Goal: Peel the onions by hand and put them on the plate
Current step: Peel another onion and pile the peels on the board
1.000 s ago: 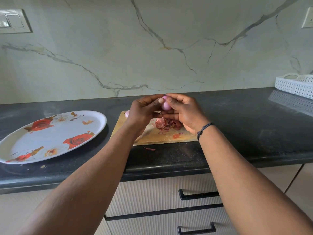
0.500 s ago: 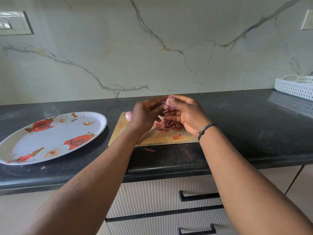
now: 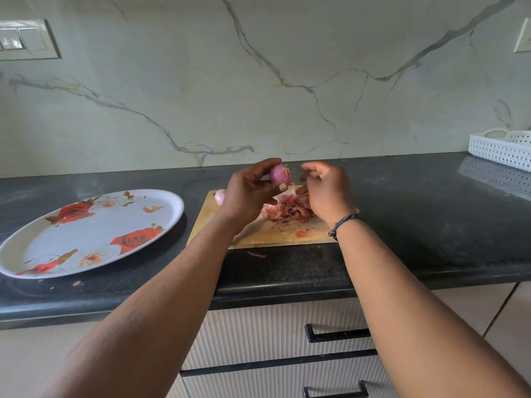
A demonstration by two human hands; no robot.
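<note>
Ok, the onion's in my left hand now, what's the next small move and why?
Probably carry the onion left and set it on the plate. It looks smooth and peeled, the left hand holds it alone, the right hand is off it, and the skins lie on the board.

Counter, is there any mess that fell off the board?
Yes. One red peel scrap lies on the black counter just in front of the cutting board, apart from the peel pile on the board.
</note>
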